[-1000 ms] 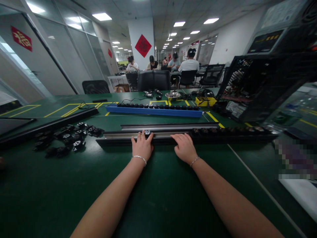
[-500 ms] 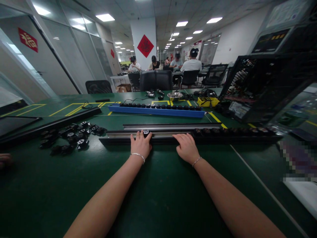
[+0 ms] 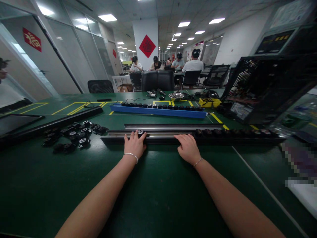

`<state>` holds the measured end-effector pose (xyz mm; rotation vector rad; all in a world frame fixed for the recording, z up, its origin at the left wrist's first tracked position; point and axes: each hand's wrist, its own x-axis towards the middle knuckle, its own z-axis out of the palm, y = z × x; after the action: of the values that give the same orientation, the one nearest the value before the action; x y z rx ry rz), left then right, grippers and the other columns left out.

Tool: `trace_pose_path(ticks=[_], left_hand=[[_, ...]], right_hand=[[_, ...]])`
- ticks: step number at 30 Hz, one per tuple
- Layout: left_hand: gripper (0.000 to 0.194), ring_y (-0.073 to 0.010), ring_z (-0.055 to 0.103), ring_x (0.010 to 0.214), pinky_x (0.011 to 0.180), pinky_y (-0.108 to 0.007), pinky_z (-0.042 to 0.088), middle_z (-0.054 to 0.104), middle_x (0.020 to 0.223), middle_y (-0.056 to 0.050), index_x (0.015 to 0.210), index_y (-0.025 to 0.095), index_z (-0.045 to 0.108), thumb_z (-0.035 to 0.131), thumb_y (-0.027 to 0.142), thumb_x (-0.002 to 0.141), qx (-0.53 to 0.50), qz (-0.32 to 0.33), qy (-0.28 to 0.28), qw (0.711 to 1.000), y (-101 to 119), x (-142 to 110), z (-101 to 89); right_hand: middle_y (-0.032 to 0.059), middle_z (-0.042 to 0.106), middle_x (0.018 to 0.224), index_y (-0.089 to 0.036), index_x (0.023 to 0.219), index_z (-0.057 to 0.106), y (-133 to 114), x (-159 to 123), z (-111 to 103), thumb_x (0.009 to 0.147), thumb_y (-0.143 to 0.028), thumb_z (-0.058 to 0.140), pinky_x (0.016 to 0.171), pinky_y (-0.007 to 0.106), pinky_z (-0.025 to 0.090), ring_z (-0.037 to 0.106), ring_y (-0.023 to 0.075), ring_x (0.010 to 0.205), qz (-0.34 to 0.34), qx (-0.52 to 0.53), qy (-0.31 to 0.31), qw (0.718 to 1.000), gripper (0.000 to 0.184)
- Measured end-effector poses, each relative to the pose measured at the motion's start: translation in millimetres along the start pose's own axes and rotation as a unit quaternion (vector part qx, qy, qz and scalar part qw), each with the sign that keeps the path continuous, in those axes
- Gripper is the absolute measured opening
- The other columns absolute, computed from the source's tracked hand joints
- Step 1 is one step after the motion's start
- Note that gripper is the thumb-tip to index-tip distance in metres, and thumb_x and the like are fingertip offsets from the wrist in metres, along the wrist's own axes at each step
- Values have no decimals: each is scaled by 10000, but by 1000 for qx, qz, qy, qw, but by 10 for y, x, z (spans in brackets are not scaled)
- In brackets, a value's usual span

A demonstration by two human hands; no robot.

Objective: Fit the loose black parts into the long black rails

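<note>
Black rail (image 3: 160,140): lying crosswise through the centre of the frame, on the green surface (image 3: 158,191), beneath the fingertips of both hands.
Left hand (image 3: 134,145): fingers spread apart over the rail's left part, touching the small black block, not closed into a fist.
Small black block (image 3: 140,132): sitting in the rail's channel, left of centre, with a pale mark on top, among the left fingertips.
Right hand (image 3: 188,148): bent over the rail right of centre, fingers close together, thumb lower on the near side; cannot tell whether clamped on the rail.
Row of black blocks (image 3: 225,132): seated along the rail's right part, just right of the right hand.
Thin rail (image 3: 173,126): just behind the black rail, nearly parallel.
Loose black parts (image 3: 71,134): scattered in a heap at centre left, near the rail's left end.
Long dark bar (image 3: 64,125): slanting behind the heap.
Blue rail (image 3: 158,111): farther back, carrying another line of black blocks.
Metal bowl (image 3: 176,96): behind the blue rail, upper centre.
Yellow container (image 3: 209,102): right of the bowl, dark items inside.
Open computer case (image 3: 269,86): standing at upper right.
</note>
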<state>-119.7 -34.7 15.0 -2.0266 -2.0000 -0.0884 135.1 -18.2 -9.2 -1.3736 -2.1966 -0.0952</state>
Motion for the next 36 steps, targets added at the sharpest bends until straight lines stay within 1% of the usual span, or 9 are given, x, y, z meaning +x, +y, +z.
trace_pose_path(ticks=[9, 14, 19, 26, 36], left_hand=[[584, -340, 337, 1320, 1035, -603, 199, 388, 1445, -136, 1365, 329, 387, 507, 365, 794, 4, -21, -15, 1000, -261, -22, 25], [589, -340, 325, 1327, 1039, -608, 185, 388, 1446, -127, 1367, 335, 383, 514, 368, 793, 7, -23, -15, 1000, -361, -20, 65], [589, -333, 329, 1326, 1033, -604, 204, 385, 1448, -129, 1377, 329, 372, 502, 362, 803, 17, -32, -22, 999, -458, -30, 76], [582, -347, 367, 1299, 994, -602, 260, 399, 1433, -152, 1374, 320, 379, 493, 354, 804, 34, -41, -19, 998, -651, -72, 76], [574, -344, 362, 1301, 997, -603, 244, 389, 1440, -147, 1378, 321, 373, 469, 346, 812, 37, -48, -27, 998, -718, -75, 82]], right_hand=[[57, 618, 1184, -183, 1186, 576, 18, -4, 22, 704, -95, 425, 1083, 401, 229, 509, 198, 1125, -7, -11, 16, 1000, 512], [59, 621, 1180, -181, 1188, 577, 23, -4, 31, 709, -95, 424, 1082, 400, 232, 511, 197, 1126, -9, -11, 18, 1000, 510], [57, 626, 1175, -185, 1184, 580, 27, -3, 30, 705, -93, 427, 1078, 406, 243, 515, 197, 1122, -12, -15, 22, 1000, 511], [61, 632, 1171, -176, 1180, 585, 12, 0, 14, 707, -89, 422, 1073, 404, 252, 521, 196, 1119, -11, -16, 19, 1000, 507], [62, 629, 1179, -171, 1184, 583, 16, -2, 10, 710, -93, 415, 1074, 407, 242, 515, 197, 1125, -11, -12, 14, 1000, 509]])
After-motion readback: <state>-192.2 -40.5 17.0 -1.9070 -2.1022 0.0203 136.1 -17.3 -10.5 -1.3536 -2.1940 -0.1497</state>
